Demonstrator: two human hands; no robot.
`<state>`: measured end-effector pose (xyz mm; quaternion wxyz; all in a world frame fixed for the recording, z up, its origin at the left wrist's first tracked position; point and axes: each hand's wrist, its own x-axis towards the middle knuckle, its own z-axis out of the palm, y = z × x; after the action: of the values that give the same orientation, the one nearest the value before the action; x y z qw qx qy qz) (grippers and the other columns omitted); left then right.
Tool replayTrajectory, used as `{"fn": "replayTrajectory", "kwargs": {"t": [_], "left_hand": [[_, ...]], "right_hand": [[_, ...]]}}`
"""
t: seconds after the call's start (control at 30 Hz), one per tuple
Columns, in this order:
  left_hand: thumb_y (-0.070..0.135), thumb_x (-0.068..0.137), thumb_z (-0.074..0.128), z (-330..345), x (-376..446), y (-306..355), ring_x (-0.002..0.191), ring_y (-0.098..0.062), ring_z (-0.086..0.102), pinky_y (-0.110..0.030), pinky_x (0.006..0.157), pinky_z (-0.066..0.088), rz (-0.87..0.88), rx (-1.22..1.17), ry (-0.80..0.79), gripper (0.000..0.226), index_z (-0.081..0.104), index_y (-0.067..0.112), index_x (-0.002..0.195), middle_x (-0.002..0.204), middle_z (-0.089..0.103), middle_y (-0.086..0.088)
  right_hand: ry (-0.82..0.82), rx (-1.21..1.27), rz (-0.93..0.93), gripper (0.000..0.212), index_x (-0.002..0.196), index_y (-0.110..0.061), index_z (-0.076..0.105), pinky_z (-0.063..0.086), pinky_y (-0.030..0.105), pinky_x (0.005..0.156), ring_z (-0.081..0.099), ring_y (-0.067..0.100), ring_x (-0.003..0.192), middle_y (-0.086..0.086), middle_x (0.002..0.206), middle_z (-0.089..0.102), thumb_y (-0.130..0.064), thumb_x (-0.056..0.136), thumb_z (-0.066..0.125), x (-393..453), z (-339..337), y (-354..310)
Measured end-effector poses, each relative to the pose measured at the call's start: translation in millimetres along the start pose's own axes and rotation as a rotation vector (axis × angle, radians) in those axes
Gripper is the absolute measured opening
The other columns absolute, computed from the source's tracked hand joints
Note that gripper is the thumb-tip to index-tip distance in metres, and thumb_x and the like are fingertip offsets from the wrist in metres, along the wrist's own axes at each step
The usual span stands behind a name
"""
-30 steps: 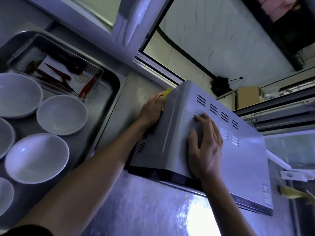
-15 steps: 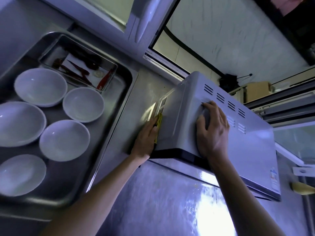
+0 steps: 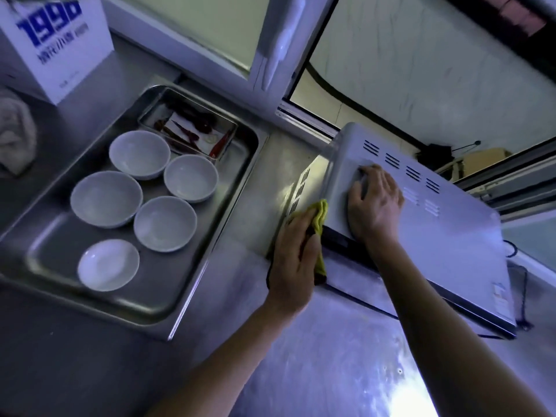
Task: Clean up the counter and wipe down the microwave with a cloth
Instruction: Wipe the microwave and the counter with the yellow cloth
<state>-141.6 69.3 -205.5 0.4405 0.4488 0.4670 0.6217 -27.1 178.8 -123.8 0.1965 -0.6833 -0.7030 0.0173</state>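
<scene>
A silver microwave (image 3: 445, 236) stands on the steel counter (image 3: 331, 356), seen from above. My left hand (image 3: 293, 260) presses a yellow cloth (image 3: 320, 218) flat against the microwave's left side wall, near its front corner; the fingers lie straight over the cloth. My right hand (image 3: 374, 203) rests palm down on the microwave's top, just in front of the vent slots, fingers spread.
Left of the microwave sits a large steel tray (image 3: 192, 284) with several white bowls (image 3: 165, 224) and a small tray of red chillies (image 3: 188, 130). A white box with blue print (image 3: 57, 46) and a pale rag (image 3: 15, 136) lie far left. Window frame (image 3: 279, 49) behind.
My left hand has slid with the cloth from the back of the microwave's left side forward toward its front corner. My right hand stays on the top. The view has shifted right.
</scene>
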Motion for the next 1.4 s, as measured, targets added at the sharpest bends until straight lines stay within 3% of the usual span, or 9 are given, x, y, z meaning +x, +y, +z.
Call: {"fn": "replayTrajectory", "kwargs": {"t": [0.13,0.27,0.4,0.6,0.73,0.87,1.17,1.33,1.4], "left_hand": [[0.029,0.103,0.042,-7,-12,14,0.143,-0.016,0.036,-0.046,0.116,0.032,0.104,0.198,-0.003,0.046,0.044,0.016,0.147,0.151,0.045,0.001],[0.029,0.102,0.042,-43,-30,-15,0.132,-0.013,0.046,-0.038,0.110,0.038,0.052,0.331,-0.076,0.043,0.042,0.029,0.145,0.145,0.050,0.005],[0.039,0.102,0.039,-87,-51,-65,0.131,-0.023,0.045,-0.046,0.104,0.041,0.054,0.766,-0.207,0.046,0.042,0.026,0.146,0.143,0.050,0.002],[0.041,0.096,0.048,-108,-79,-91,0.146,-0.036,0.026,-0.059,0.102,0.039,-0.026,1.344,-0.520,0.058,0.031,0.029,0.150,0.160,0.028,-0.001],[0.037,0.089,0.057,-114,-86,-93,0.147,-0.036,0.022,-0.063,0.103,0.033,0.027,1.420,-0.606,0.057,0.044,0.023,0.142,0.158,0.030,-0.008],[0.043,0.094,0.046,-123,-86,-102,0.151,-0.035,0.009,-0.065,0.109,0.025,0.062,1.456,-0.686,0.060,0.036,0.023,0.149,0.164,0.017,-0.007],[0.040,0.100,0.039,-101,-13,-111,0.151,-0.035,0.009,-0.057,0.114,0.027,0.000,1.440,-0.665,0.059,0.032,0.011,0.151,0.161,0.025,-0.002],[0.022,0.089,0.058,-89,39,-128,0.150,-0.038,0.012,-0.056,0.113,0.031,0.037,1.399,-0.723,0.069,0.032,0.008,0.152,0.162,0.025,-0.005],[0.024,0.095,0.046,-81,62,-136,0.150,-0.038,0.011,-0.056,0.112,0.032,0.060,1.400,-0.755,0.063,0.028,0.009,0.154,0.163,0.021,-0.005]], "right_hand": [[-0.022,-0.006,0.001,0.035,0.126,-0.017,0.052,0.025,0.044,0.112,0.042,0.022,0.129,0.004,0.130,0.056,-0.031,0.095,0.042,-1,-1,2],[0.001,0.000,-0.045,0.038,0.125,-0.013,0.058,0.030,0.047,0.112,0.046,0.027,0.130,0.007,0.133,0.059,-0.029,0.095,0.044,-4,-3,2],[0.028,0.003,-0.065,0.034,0.123,-0.012,0.062,0.032,0.044,0.108,0.048,0.029,0.128,0.008,0.134,0.061,-0.024,0.094,0.048,-7,-3,3],[0.035,-0.002,-0.064,0.030,0.118,-0.015,0.063,0.032,0.041,0.105,0.050,0.027,0.123,0.005,0.130,0.062,-0.023,0.094,0.046,-9,-3,2],[0.033,0.001,-0.063,0.028,0.114,-0.016,0.063,0.033,0.040,0.103,0.052,0.026,0.120,0.004,0.126,0.063,-0.023,0.094,0.045,-9,-3,2],[0.032,0.003,-0.059,0.029,0.114,-0.016,0.063,0.033,0.040,0.105,0.053,0.025,0.120,0.002,0.128,0.063,-0.022,0.092,0.045,-10,-4,2],[0.050,0.013,-0.047,0.032,0.120,-0.015,0.063,0.034,0.043,0.108,0.051,0.026,0.126,0.003,0.133,0.061,-0.022,0.094,0.047,-9,-2,3],[0.062,0.013,-0.038,0.033,0.121,-0.015,0.064,0.035,0.043,0.109,0.051,0.025,0.128,0.002,0.134,0.061,-0.021,0.092,0.049,-8,0,3],[0.062,0.017,-0.033,0.034,0.121,-0.016,0.064,0.035,0.043,0.109,0.050,0.024,0.129,0.001,0.135,0.061,-0.021,0.091,0.049,-8,0,3]]}}
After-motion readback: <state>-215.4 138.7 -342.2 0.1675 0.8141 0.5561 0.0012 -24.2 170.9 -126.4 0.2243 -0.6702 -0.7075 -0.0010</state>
